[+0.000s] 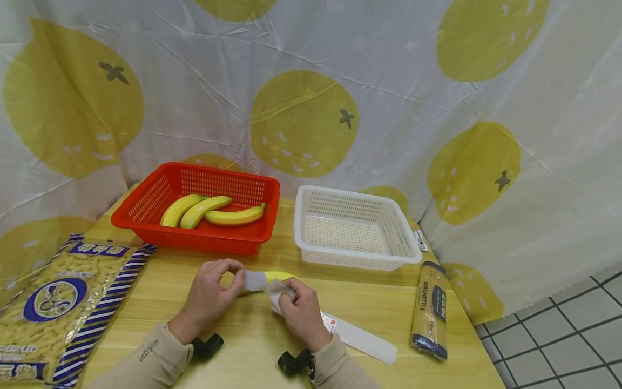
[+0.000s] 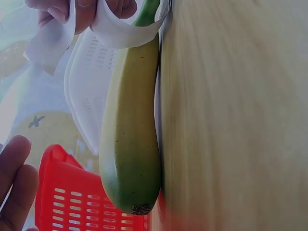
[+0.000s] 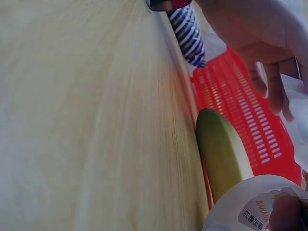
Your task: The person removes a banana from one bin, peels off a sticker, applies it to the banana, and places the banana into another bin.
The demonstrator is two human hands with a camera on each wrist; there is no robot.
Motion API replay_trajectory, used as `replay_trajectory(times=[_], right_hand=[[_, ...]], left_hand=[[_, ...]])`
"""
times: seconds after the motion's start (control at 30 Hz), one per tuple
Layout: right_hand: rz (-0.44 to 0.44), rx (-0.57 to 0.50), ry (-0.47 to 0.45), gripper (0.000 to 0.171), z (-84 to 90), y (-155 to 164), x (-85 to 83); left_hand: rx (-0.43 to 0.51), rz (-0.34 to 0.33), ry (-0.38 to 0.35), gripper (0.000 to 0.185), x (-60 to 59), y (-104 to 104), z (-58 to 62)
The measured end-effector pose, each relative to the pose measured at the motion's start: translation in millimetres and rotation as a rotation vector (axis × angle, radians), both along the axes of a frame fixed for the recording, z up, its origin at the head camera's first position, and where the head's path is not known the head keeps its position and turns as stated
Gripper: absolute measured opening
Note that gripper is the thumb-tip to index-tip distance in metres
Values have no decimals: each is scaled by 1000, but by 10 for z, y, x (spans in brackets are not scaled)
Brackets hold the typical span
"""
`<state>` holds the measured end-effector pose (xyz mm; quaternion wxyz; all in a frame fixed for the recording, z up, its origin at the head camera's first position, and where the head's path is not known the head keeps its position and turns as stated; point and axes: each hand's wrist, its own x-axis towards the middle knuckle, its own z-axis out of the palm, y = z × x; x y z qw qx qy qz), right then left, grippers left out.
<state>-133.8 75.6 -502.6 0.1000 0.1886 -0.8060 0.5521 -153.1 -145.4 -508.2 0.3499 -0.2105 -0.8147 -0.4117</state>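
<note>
A yellow-green banana (image 1: 281, 275) lies on the wooden table behind both hands; its blunt tip (image 2: 141, 209) faces the left hand's side. My left hand (image 1: 214, 289) pinches one end of a white paper label strip (image 1: 255, 280) between thumb and forefinger. The right hand (image 1: 300, 310) grips the white paper at the other side, its thumb on the part with printed "BANANA" lettering (image 3: 262, 204). In the left wrist view, white paper (image 2: 127, 34) curves across the banana near its stem. Another long white strip (image 1: 364, 339) lies right of the right hand.
A red basket (image 1: 194, 237) with several bananas stands at the back left, and a white basket (image 1: 359, 259) beside it. A pasta bag (image 1: 53, 308) lies on the left, a spaghetti pack (image 1: 431, 308) near the table's right edge. A patterned curtain (image 1: 209, 81) hangs behind.
</note>
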Motion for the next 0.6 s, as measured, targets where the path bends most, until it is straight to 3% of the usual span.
replay_trajectory(times=[0.13, 0.23, 0.6], right_hand=[[22, -12, 13, 24, -5, 16, -1], [15, -8, 4, 26, -144, 37, -63], [18, -4, 5, 25, -125, 44, -54]], left_hand=[[-2, 21, -1, 10, -8, -3, -1], [-4, 35, -4, 7, -12, -5, -10], [-14, 63, -50, 5, -7, -1, -6]])
